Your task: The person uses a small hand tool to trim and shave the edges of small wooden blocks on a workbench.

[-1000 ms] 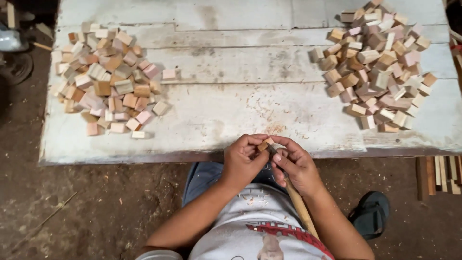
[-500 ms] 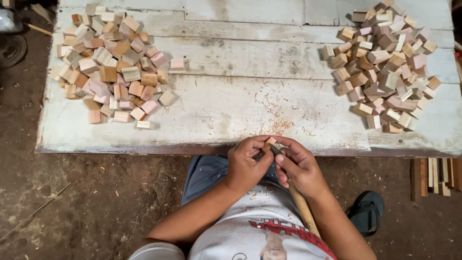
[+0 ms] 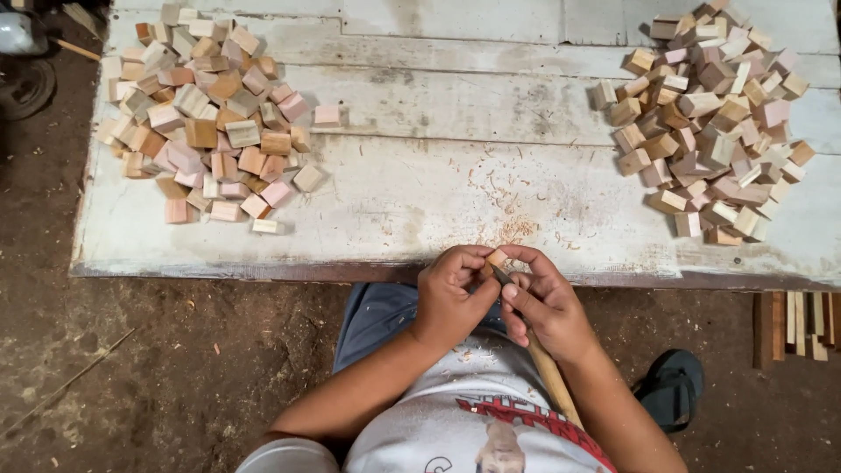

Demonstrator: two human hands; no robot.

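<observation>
Small wood block between fingertips

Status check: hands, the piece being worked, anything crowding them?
Left hand pinching small wood block. Right hand gripping wooden-handled tool, tip at block. Block piles apart; nothing crowding.

White short-sleeved T-shirt with a red-and-dark printed graphic across the chest. Blue-grey shorts below it. Bare forearms, bare left hand and right hand, no gloves, rings or watch showing. Dark flip-flop sandal on one foot.
</observation>
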